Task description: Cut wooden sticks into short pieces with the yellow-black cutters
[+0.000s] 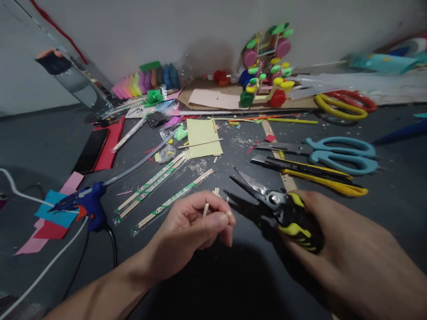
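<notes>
My left hand (200, 222) is closed in a pinch on short wooden stick pieces (206, 209); a small pale end also shows at the fingertips. Wrapped round the black and yellow handles of a pair of pruning shears (275, 200) is my right hand (347, 240). The blades stand apart and point left, just above and to the right of my left fingertips, not touching them. Paper-wrapped chopsticks (176, 202) lie left of the left hand. A yellow paper square (204, 138) with a thin stick across it lies beyond both hands.
At left sit a blue glue gun (95, 204) with cables, a phone (89, 151) and a water bottle (78, 84). Blue-handled scissors (343, 153) and a yellow cutter (323, 178) lie right. Small wheeled stick models (267, 66) and coloured clay packs (147, 80) line the wall.
</notes>
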Tool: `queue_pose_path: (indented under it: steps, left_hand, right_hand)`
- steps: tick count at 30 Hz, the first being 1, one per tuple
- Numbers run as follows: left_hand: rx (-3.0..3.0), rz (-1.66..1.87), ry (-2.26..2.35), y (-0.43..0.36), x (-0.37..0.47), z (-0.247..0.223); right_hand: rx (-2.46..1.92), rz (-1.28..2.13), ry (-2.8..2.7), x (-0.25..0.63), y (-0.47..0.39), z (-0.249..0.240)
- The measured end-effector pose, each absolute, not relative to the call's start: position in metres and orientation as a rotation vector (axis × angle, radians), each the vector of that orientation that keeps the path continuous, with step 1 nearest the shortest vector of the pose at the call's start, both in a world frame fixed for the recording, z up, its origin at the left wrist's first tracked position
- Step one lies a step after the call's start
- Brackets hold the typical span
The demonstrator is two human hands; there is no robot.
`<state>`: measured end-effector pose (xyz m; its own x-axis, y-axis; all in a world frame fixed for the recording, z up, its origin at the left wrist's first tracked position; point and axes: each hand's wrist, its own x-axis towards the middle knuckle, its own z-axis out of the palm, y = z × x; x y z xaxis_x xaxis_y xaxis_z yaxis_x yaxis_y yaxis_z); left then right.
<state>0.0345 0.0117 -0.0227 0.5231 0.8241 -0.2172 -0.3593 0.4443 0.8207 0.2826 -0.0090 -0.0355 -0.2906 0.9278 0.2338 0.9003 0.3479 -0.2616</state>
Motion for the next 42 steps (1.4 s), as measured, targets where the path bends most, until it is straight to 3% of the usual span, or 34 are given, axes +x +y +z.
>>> queue_pose_path:
  steps: [5,14,19,23,33,42]
  left_hand:
    - [0.704,0.818,0.649,0.011,0.036,-0.020]
    - [0.285,0.930,0.613,0.009,0.045,-0.015]
    - [0.186,1.030,0.578,0.002,0.047,-0.013]
    - [0.287,1.040,0.503,-0.007,0.048,-0.012]
    - [0.737,1.474,0.735,0.016,0.034,-0.018]
    - [0.995,1.232,0.840,0.017,0.036,-0.024]
  right_hand:
    - [-1.731,-0.251,-2.344,0.286,-0.005,-0.039]
    - [-1.566,-0.334,-2.334,0.280,-0.007,-0.027]
    - [-1.176,0.226,-2.383,0.236,-0.017,0.000]
    - [-1.338,0.534,-2.252,0.199,-0.017,0.003]
    - [-1.318,0.842,-1.881,0.185,0.002,0.000]
    - [-1.139,1.430,-1.513,0.190,0.007,-0.012]
